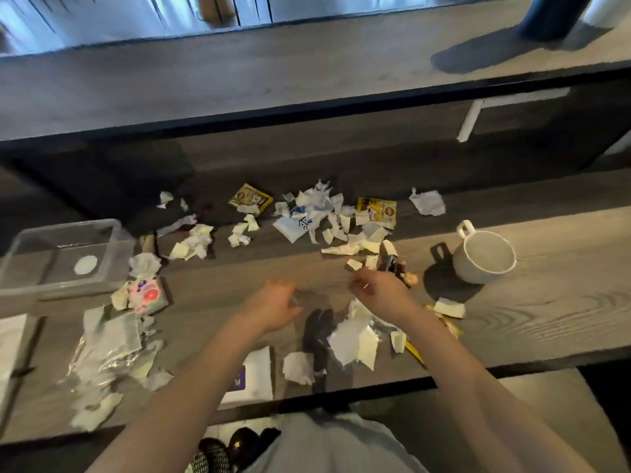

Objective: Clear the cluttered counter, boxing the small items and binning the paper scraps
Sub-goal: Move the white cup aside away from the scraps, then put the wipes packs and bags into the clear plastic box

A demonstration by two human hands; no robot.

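Upper shelf [239,87], grey wood grain, runs across the 12 o'clock band, black front edge below it. Dark blue cylinder [549,15] stands on it at 1 o'clock, top cut off by the frame, casting a long shadow toward 12. White object [607,10] just beside it at the far corner; too little in view to tell what it is.

White bracket [478,112], L-shaped, on the dark panel under the shelf, 2 o'clock.

Dark shoes [235,448] on the floor at 6 o'clock, below the near edge; one patterned, blurred.

Pale floor [532,404] at 5 o'clock.
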